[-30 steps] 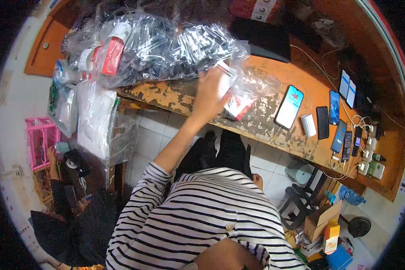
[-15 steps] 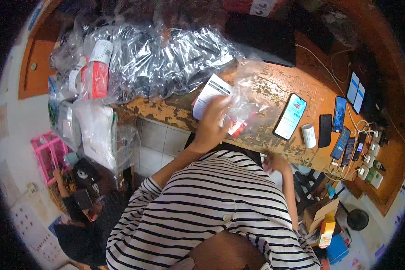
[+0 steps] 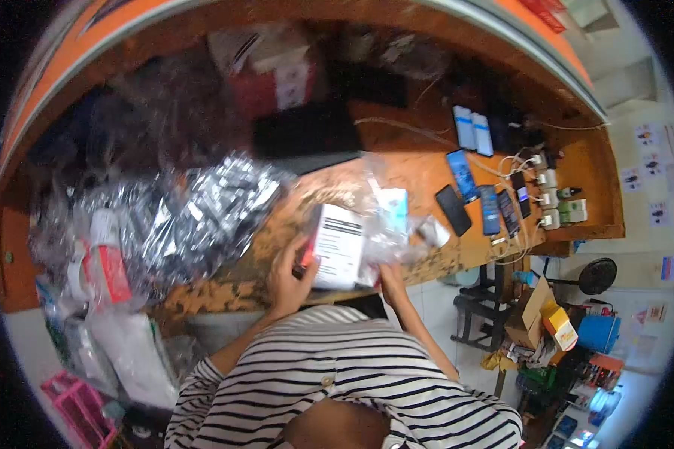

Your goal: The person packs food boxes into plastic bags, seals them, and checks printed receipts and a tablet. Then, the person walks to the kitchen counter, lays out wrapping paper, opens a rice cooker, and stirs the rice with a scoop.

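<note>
My left hand (image 3: 286, 280) is closed around the left edge of a small box (image 3: 338, 248) with a white printed label and a bit of red at its side. The box is held over the front edge of the worn wooden table. Clear plastic wrap (image 3: 386, 248) trails off its right side. My right hand (image 3: 390, 280) is at the box's lower right, its fingers closed at the plastic and partly hidden. Behind the plastic lies a lit phone (image 3: 395, 208), partly covered. A white paper roll (image 3: 433, 231) sits just right of it.
Crumpled shiny plastic (image 3: 210, 217) covers the table's left, with a red-and-white roll (image 3: 111, 262) in it. Several phones lie at the right, among them a black one (image 3: 454, 210), near chargers and cables (image 3: 528, 202). A dark flat panel (image 3: 307, 138) lies behind. An opened carton (image 3: 529, 314) stands lower right.
My left hand has gone from above the labelled item to gripping the box's left side. My right hand has risen from below the table edge to the plastic. The view has turned right.
</note>
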Available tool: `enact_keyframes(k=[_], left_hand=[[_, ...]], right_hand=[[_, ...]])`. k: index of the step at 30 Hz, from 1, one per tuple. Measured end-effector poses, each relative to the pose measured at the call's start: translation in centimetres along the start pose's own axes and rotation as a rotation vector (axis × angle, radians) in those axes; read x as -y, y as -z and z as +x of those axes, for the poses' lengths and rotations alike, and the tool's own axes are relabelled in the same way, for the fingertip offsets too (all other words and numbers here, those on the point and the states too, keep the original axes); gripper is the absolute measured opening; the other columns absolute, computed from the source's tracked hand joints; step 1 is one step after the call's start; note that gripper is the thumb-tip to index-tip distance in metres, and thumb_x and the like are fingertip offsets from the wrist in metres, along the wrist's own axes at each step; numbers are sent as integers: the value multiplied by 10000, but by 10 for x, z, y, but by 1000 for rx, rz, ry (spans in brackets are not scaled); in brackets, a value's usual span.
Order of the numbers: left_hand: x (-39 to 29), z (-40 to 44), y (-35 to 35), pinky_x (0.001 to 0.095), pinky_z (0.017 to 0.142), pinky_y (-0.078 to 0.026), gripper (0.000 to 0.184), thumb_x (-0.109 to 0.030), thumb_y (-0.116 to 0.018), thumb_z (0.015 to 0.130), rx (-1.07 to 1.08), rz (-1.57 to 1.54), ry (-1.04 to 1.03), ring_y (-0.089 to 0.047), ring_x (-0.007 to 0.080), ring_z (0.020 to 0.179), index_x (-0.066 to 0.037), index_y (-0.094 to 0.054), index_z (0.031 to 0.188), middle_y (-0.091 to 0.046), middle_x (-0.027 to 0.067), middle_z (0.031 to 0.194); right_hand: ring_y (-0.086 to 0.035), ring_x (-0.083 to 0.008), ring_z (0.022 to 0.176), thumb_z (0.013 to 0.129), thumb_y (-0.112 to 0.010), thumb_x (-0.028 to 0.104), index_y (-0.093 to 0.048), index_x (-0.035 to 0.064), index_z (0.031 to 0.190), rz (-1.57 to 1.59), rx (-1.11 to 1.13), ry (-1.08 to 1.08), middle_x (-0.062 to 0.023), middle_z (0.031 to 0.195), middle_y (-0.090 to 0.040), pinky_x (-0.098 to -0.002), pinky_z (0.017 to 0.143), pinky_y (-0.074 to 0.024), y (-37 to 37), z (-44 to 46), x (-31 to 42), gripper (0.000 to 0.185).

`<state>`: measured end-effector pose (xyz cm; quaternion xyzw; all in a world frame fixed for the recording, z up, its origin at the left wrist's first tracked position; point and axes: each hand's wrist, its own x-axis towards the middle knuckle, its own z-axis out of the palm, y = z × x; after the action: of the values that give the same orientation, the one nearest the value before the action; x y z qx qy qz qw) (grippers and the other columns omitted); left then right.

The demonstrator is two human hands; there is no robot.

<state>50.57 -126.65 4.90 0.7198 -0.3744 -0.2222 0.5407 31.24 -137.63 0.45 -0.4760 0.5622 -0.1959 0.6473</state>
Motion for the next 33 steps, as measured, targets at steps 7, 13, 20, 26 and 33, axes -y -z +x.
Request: enact_keyframes(k=[7,13,20,26,33], left_hand=[[-232,90,-113,370,846,-421,433,-81,-613,720,339,-279,-994,-526,301,997,-50,-484,1131,-521,170,1124],[-256,102,-205,387,835,-425,438,-19,-577,743,254,-189,-845,-524,308,996,-56,-389,1138,-537,171,1076],[-194,70,-207,305,805,-435,397,38,-455,812,-280,-94,-257,-538,198,905,8,-319,1184,-523,151,1022],[-173,33,-194,246,713,-437,336,-25,-380,877,-779,-104,-7,-506,114,763,3,-314,1205,-512,100,939],[-158,-17,-188,236,686,-424,314,-31,-383,881,-888,-119,10,-517,110,765,-4,-337,1190,-512,90,966]], right_hand=[[-503,-200,927,831,-449,257,-386,42,1182,699,-138,458,-98,1079,-493,-343,791,-436,223,43,167,416],[-578,-222,758,851,-383,379,-462,40,1086,440,-250,904,-117,954,-559,-369,635,-499,453,91,412,421],[-575,-231,703,838,-437,372,-513,14,1006,349,-248,787,-118,903,-574,-352,645,-480,565,292,599,402],[-578,-236,748,829,-474,359,-538,9,1009,-6,-461,750,-119,921,-584,-331,719,-453,578,411,626,398],[-564,-218,848,823,-506,365,-546,-4,1049,-728,-580,1179,-114,974,-584,-289,802,-416,450,337,674,435]])
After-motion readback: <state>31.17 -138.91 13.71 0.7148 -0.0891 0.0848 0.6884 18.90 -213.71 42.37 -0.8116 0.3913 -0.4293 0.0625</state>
